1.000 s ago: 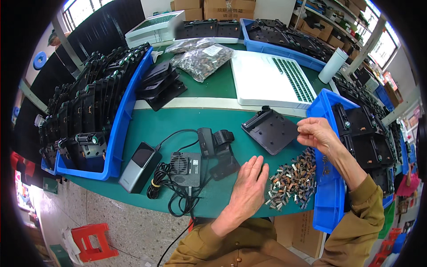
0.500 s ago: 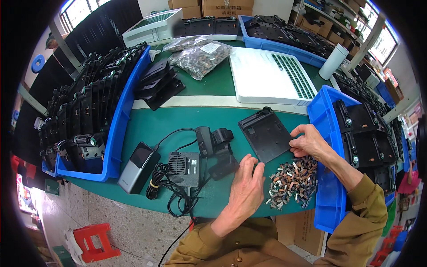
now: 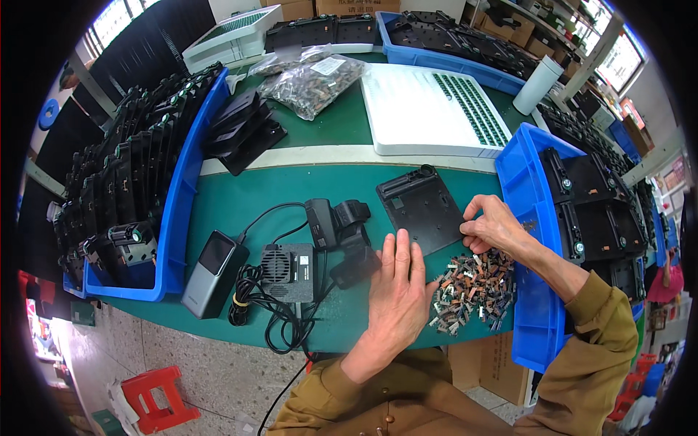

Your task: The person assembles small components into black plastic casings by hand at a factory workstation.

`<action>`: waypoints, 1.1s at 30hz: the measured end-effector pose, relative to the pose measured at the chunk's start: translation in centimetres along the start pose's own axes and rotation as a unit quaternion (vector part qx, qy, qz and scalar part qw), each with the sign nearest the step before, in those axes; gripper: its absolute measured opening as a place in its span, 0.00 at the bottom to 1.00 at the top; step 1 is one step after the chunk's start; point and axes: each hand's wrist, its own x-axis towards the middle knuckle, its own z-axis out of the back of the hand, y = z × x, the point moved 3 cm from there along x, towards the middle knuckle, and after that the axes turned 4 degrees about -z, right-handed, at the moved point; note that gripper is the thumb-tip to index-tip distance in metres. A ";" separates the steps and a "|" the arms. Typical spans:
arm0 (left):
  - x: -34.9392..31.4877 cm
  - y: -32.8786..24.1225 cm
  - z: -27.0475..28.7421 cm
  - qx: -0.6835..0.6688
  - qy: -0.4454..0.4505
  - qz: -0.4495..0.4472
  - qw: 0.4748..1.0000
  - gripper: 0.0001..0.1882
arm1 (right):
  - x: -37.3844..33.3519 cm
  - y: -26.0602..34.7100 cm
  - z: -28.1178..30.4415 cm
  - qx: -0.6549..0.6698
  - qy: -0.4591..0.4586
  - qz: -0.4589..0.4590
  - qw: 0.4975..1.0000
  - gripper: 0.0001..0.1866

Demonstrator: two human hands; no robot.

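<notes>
Near the far edge of the green tabletop (image 3: 320,183): squarish black plastic panel (image 3: 420,211). At its right corner: right hand (image 3: 498,229), fingertips bunched, grip impossible to tell. Beside its near-left edge: left hand (image 3: 397,296), flattened. Toward tabletop's near right corner: heap of small brown-and-grey parts (image 3: 474,292).

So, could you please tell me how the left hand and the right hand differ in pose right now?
The left hand is palm down with its fingers stretched out, while the right hand has its fingers bent, drawn in toward the thumb. The left hand is by the near left edge of the black plate; the right hand is at its right corner. Both are bare, below olive-brown sleeves.
</notes>
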 end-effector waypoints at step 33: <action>0.5 -0.4 -0.3 -0.026 0.001 -0.015 1.000 0.32 | -0.6 -0.1 -2.2 -0.311 -0.129 0.210 0.918 0.29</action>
